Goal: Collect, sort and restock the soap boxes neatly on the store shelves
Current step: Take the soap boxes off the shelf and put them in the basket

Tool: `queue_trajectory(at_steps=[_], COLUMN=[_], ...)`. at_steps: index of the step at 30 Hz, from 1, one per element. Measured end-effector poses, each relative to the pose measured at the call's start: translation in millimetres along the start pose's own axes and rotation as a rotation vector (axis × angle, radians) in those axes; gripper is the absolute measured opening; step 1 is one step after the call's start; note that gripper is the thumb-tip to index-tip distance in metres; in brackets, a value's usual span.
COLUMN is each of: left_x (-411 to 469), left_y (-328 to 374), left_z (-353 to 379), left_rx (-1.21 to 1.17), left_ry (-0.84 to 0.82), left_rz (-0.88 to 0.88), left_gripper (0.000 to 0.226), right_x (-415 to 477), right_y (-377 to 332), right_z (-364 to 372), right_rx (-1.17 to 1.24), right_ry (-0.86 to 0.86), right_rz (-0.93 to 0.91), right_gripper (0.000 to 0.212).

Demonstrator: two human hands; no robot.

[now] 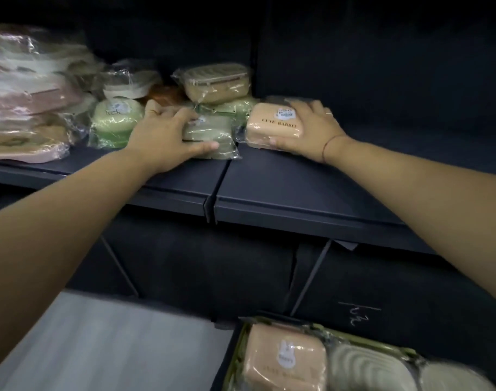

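a dark, dim store shelf (283, 179) runs across the middle of the frame, its right half bare and its left half crowded with plastic-wrapped soap boxes. at centre sits a pale green soap box (212, 134), and just to its right a peach soap box (272, 127) printed "cute rabbit"; the two are close, their wrappers about touching. behind them a tan ribbed soap box (215, 83) rides on top of others, and a round green soap box (116, 117) sits to the left. at the lower right a basket (239, 337) holds more wrapped boxes.

these look like light, stiff plastic cases, but the loose cellophane is likely slick and crinkly, so a hold across the hard edges should serve better than a pinch of the wrap.

the left hand (164, 136) clasps the pale green box, thumb along its front edge and fingers curled over the top. the right hand (311, 127) grasps the peach box the same way, thumb at the near edge, fingers spread over the lid's right end. both boxes rest on the shelf.
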State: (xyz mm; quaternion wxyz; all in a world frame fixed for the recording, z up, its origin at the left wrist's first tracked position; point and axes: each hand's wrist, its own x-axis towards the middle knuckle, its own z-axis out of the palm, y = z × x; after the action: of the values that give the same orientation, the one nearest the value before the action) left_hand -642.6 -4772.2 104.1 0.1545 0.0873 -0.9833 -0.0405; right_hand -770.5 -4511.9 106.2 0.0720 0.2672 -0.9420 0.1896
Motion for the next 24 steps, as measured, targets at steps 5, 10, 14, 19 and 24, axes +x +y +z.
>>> queue_trajectory(at_steps=[5,10,14,19,24], left_x=[-17.2,-59.2,-127.2,-224.5,-260.5], left_y=[21.9,51.7,95.2,132.8,145.3], left_z=[-20.2,-29.2,-35.5,-19.1,33.4], left_rx=[0.108,-0.292,-0.469,-0.605,-0.515], left_ry=[-0.134,-0.217,-0.016,-0.028,-0.312], left_rz=[-0.065,-0.076,0.114,0.235,0.244], left_gripper=[0.113,0.114,0.103,0.104,0.107], right_x=[-59.4,-149.6,-240.8,-361.1,-404.2], right_y=[7.7,22.0,33.4,55.0,94.2], right_z=[-20.4,-52.7,-82.7,-93.5,-28.9], right_rx=[0.050,0.064,0.175,0.280,0.256], right_ry=[-0.091,-0.131,-0.087,-0.044,-0.255], right_rz=[0.056,0.091,0.102,0.067,0.270], right_gripper=[0.088,0.094,0.090,0.091,0.090])
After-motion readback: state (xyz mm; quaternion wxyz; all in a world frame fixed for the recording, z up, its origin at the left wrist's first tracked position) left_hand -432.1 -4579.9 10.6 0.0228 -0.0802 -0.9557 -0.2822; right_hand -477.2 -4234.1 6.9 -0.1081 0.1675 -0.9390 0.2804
